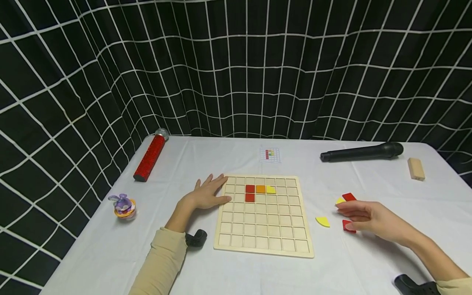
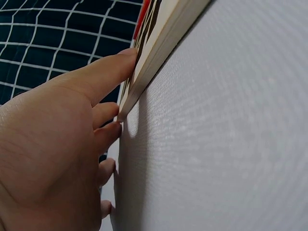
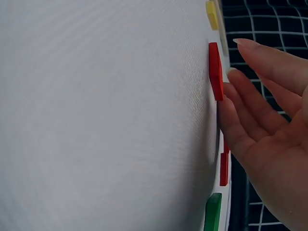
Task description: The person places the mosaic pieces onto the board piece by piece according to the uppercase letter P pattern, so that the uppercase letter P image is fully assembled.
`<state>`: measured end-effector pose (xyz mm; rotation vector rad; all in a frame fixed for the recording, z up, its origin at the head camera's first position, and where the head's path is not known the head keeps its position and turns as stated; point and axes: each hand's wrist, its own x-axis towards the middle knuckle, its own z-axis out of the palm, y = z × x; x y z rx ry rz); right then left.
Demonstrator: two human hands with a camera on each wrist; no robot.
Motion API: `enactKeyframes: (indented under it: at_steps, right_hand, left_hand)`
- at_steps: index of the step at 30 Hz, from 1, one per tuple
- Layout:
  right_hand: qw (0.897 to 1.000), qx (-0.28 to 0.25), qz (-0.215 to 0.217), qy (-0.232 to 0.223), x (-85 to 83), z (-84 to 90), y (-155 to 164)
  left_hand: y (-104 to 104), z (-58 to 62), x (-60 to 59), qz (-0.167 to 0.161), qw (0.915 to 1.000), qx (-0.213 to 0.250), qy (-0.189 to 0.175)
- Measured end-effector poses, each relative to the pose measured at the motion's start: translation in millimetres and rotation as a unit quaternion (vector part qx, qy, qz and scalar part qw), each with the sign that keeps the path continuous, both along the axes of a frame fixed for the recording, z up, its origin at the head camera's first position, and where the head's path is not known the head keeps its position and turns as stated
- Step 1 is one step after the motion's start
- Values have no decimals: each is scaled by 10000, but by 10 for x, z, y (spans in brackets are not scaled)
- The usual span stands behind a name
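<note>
My left hand (image 1: 203,197) rests at the left edge of a wooden grid board (image 1: 263,231), its fingers spread and the thumb touching the frame. Set in the board are two red squares (image 1: 250,193), an orange square (image 1: 260,189) and a yellow quarter-round tile (image 1: 271,189). On the right, my right hand (image 1: 381,223) hovers low over loose tiles, fingers loosely bent, thumb and fingertips apart. A red tile (image 3: 215,72) lies by its fingertips, not gripped. Another red tile (image 1: 348,196) and a yellow tile (image 1: 340,200) show past the fingers. The right wrist view shows a green tile (image 3: 213,211).
A loose yellow quarter-round tile (image 1: 323,221) lies right of the board. Behind the board is a small pattern card (image 1: 270,155). Around stand a red glittery microphone (image 1: 150,157), a purple toy figure (image 1: 123,206), a black microphone (image 1: 361,153) and a wooden block (image 1: 416,169).
</note>
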<state>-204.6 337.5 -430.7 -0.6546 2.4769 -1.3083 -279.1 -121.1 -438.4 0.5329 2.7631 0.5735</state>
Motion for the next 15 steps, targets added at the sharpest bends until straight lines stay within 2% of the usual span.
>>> enactKeyframes:
  at_steps: [15]
  right_hand:
    - [9987, 357, 205, 305, 40, -12, 41]
  left_hand:
    - [1, 13, 6, -45, 10000, 27, -28]
